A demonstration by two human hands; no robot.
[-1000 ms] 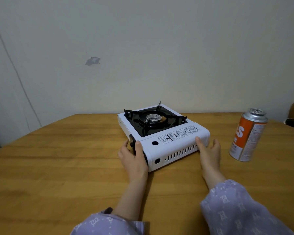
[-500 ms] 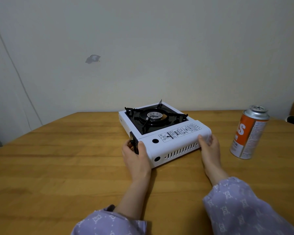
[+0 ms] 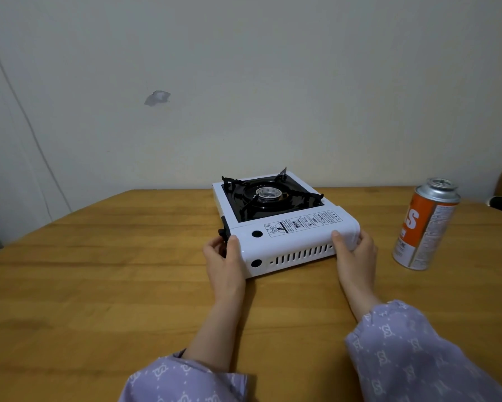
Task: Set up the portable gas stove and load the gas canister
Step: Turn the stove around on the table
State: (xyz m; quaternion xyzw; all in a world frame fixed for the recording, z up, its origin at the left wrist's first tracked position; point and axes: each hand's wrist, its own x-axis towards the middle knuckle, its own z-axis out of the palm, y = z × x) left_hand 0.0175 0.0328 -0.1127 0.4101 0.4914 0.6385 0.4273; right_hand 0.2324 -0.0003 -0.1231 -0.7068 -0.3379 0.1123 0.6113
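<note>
Holding the stove (image 3: 284, 227) at both near corners. Gripping the left corner with the left hand (image 3: 225, 262), thumb on the top edge and fingers curled down the side next to the black knob (image 3: 222, 235). Clamping the rounded right corner with the right hand (image 3: 354, 253), thumb on top and fingers round the end. Lying flat on the wooden surface (image 3: 99, 271), set askew, with the burner (image 3: 268, 194) on the far side and the slotted vents (image 3: 302, 253) facing this way. Most likely squaring the body up before opening the canister bay, judging by the task.

Hold low and even on both sides. Slide or turn rather than lift, so as not to rattle the black pan supports (image 3: 304, 195). Mind the left fingers by the knob and avoid nudging it during the turn. Settle the whole base flat, and leave room above the panel with the warning label (image 3: 304, 223) for lifting it.

After that, free the right hand first and reach for the gas canister (image 3: 425, 224), standing upright and untouched on the surface, well apart to the right of the stove. Check for off on the knob before loading. Look for the notch in the collar and line it up; cannot tell its position from here. Expect a light, tippy can, so take it round the middle, not by the top.
</note>
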